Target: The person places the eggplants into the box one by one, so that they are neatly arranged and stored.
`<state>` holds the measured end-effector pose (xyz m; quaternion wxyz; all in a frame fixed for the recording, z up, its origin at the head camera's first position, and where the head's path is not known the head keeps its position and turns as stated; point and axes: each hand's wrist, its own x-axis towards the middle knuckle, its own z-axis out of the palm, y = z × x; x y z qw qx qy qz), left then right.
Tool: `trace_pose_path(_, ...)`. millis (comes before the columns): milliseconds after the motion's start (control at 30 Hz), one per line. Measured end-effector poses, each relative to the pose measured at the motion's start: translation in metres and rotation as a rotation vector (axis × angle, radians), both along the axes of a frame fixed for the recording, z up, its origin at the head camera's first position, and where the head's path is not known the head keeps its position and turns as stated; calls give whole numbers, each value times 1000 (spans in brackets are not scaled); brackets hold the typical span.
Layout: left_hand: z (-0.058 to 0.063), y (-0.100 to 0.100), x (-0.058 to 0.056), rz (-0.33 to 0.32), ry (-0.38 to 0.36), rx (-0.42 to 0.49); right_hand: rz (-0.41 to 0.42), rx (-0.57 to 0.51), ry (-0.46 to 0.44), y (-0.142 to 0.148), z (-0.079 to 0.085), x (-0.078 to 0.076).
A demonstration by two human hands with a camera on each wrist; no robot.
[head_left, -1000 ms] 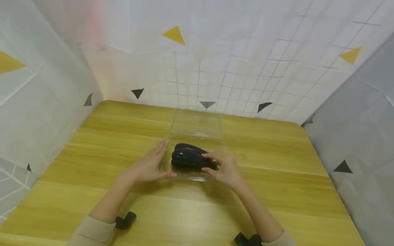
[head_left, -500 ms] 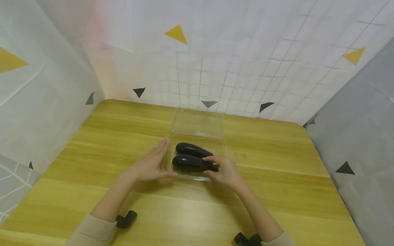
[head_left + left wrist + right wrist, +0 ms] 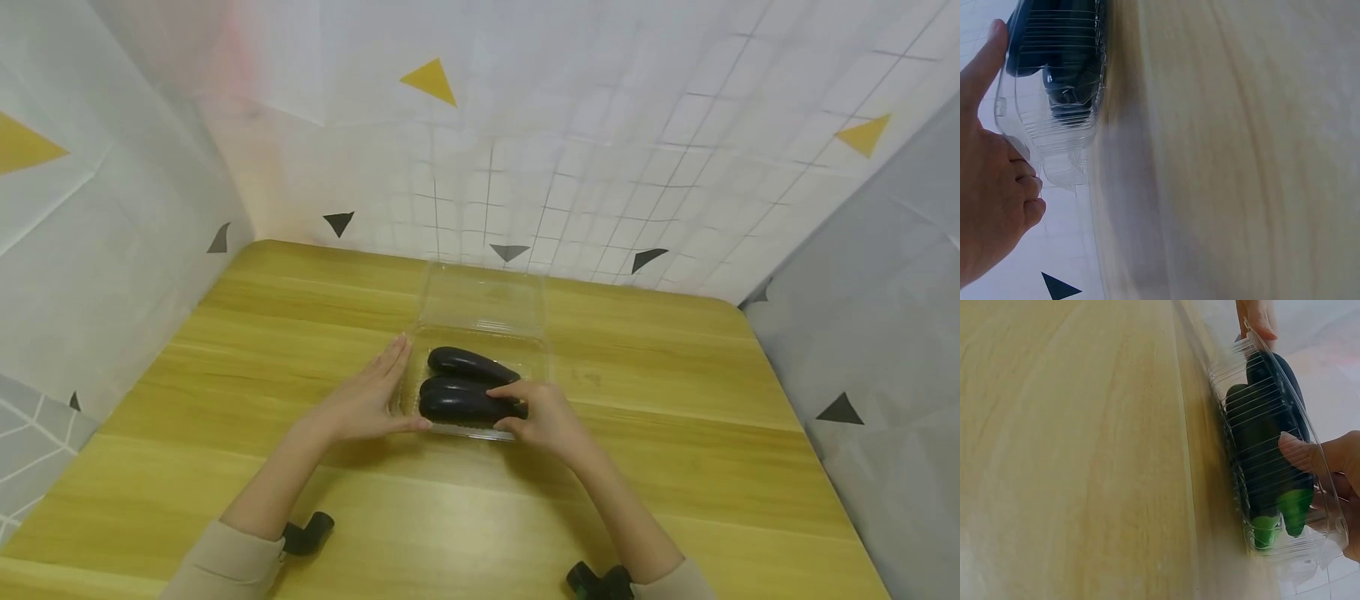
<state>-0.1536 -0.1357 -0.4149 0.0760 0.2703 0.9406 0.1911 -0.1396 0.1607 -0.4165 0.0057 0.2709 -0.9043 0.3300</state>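
On my head feed, just below the frame's middle, I see the front eggplant (image 3: 457, 407) inside a clear container (image 3: 468, 433), its right end pinched between the thumb and fingers of the right hand (image 3: 546, 418). At the container's left side, I have the left hand (image 3: 366, 407) with fingers straight against the wall and thumb at the near corner. Above, the lid (image 3: 483, 302) is folded open over the wooden table (image 3: 465, 533).

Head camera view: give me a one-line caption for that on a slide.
The right hand grips a dark eggplant inside an open clear container as the left hand rests against its side.
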Motion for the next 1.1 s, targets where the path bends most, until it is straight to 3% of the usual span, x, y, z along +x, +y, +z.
trace_pose_path(300,1,1,0,-10,2,10,-14,0,-41,1,0,-1)
trace_pose_path(500,3,1,0,-9,-8,-1,-26,-86,-84,4,1,0)
trace_pose_path(833,2,1,0,-6,-11,-4,-184,-425,-4,22,4,1)
trace_pose_path(1100,4,1,0,-10,-9,7,-282,-654,65,43,30,7)
